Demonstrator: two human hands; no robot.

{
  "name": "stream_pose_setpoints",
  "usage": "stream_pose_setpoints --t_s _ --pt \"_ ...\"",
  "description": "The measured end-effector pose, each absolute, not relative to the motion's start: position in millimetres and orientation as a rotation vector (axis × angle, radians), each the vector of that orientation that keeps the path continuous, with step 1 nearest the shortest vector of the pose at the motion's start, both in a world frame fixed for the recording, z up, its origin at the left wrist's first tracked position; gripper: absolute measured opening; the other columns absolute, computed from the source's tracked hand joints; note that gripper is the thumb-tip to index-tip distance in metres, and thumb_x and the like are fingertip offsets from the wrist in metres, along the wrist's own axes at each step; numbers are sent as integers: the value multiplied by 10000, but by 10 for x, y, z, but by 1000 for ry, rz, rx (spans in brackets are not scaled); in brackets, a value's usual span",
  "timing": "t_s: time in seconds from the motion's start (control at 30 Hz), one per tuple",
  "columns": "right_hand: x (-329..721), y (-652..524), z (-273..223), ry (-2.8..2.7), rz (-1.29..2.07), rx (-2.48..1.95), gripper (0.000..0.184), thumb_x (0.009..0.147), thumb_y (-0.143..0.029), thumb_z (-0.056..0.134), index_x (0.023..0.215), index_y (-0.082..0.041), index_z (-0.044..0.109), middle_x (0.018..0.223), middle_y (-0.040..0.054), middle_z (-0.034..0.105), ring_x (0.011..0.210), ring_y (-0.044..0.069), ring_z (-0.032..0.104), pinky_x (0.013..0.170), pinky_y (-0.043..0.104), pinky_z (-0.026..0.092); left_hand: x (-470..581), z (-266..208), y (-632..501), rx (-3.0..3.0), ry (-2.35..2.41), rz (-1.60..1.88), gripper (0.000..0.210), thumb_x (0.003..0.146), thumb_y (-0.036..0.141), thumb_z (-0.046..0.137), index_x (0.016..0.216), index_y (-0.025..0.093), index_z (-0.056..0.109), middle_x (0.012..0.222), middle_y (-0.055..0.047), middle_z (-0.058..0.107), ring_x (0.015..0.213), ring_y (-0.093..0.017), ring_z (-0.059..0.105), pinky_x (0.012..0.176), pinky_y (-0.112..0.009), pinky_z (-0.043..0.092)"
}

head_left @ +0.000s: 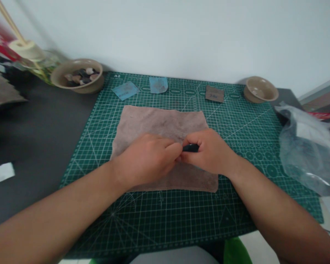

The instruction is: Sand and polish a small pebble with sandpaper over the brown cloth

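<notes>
Your forearms [81, 205] nearest, reaching in from both lower corners. Dark counter [57, 121] beyond, up against the white wall [195, 36]. Green mat [187, 223] on the counter, gridded. Pinkish-brown cloth [145, 123] flat at mid-mat, edges slightly wavy. Clear bag [308, 165] lying over the mat's right edge, crumpled. Your hands meet above the cloth: left [150, 159] curled narrow, fingertips at the black piece's left end, grip hidden, cannot tell what it holds; right [209, 152] pinching the piece between thumb and forefinger. Bowl [90, 87] by the mat's far left corner, with dark and pale stones [84, 77]. Smaller bowl [251, 96] at the far right. Two blue sheets [125, 90] and a brown scrap [215, 94] along the far edge, marks too blurred to read. Black piece [191, 148] over the cloth, between your hands.
</notes>
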State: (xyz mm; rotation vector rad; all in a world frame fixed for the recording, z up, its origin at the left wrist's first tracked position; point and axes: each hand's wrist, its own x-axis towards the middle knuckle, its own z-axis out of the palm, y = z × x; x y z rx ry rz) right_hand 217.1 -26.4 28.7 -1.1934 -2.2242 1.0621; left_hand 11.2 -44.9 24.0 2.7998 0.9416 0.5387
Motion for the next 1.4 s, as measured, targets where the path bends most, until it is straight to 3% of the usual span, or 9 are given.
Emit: stream_pose_setpoints --t_s 0.1,0.33,0.43,0.6,0.87,0.97,1.17,1.23,1.4 --pt "2166 -257 284 -2206 1070 -1215 178 769 -296 789 696 -144 732 616 -2 662 609 117 577 541 236 350 123 241 -438 2736 994 534 176 868 121 563 705 186 565 595 21 599 533 -123 545 499 -272 327" --pt "2273 -245 416 -1754 1847 -981 317 669 -373 873 645 -153 646 499 -54 565 431 73 451 394 200 299 132 390 -540 2250 836 891 75 856 139 669 801 188 656 597 81 613 486 -39 530 464 -173 348" --pt "2249 -256 390 -1859 1717 -983 282 700 -340 846 632 -152 646 502 -52 565 446 71 459 412 200 302 137 354 -524 2324 833 867 95 879 168 657 787 181 639 577 75 602 476 -52 525 456 -192 353" --pt "2161 -269 277 -2174 1029 -1182 119 758 -207 766 672 -141 718 607 -13 651 612 100 577 539 220 335 137 231 -452 2813 999 599 187 874 123 542 702 194 557 596 13 604 526 -140 558 478 -295 327" --pt "2280 -232 405 -1801 1756 -938 285 683 -340 872 656 -148 664 515 -67 553 443 60 437 407 195 310 138 374 -532 2320 850 931 99 849 142 650 766 189 623 590 68 621 481 -51 540 474 -192 368" --pt "2269 -253 406 -1898 1639 -936 254 709 -325 850 659 -147 677 520 -63 561 461 61 447 430 200 312 131 345 -528 2351 817 947 93 851 141 648 772 184 623 581 65 614 462 -54 512 460 -207 353" --pt "2149 -295 273 -2242 920 -1223 126 788 -223 743 694 -139 740 635 7 683 623 117 587 557 238 353 127 214 -440 2809 1026 524 186 869 133 545 695 199 552 585 16 599 524 -131 536 481 -286 306" --pt "2154 -283 286 -2201 994 -1214 142 780 -247 766 692 -139 736 616 -2 672 602 110 579 539 227 356 126 223 -442 2776 1024 577 187 872 141 555 694 199 545 575 22 577 512 -125 525 478 -285 302" --pt "2246 -242 397 -1851 1572 -1014 222 686 -280 871 663 -141 699 538 -46 609 483 70 506 436 178 346 124 341 -499 2404 927 864 112 853 145 656 756 189 620 585 56 604 497 -73 548 472 -215 370"
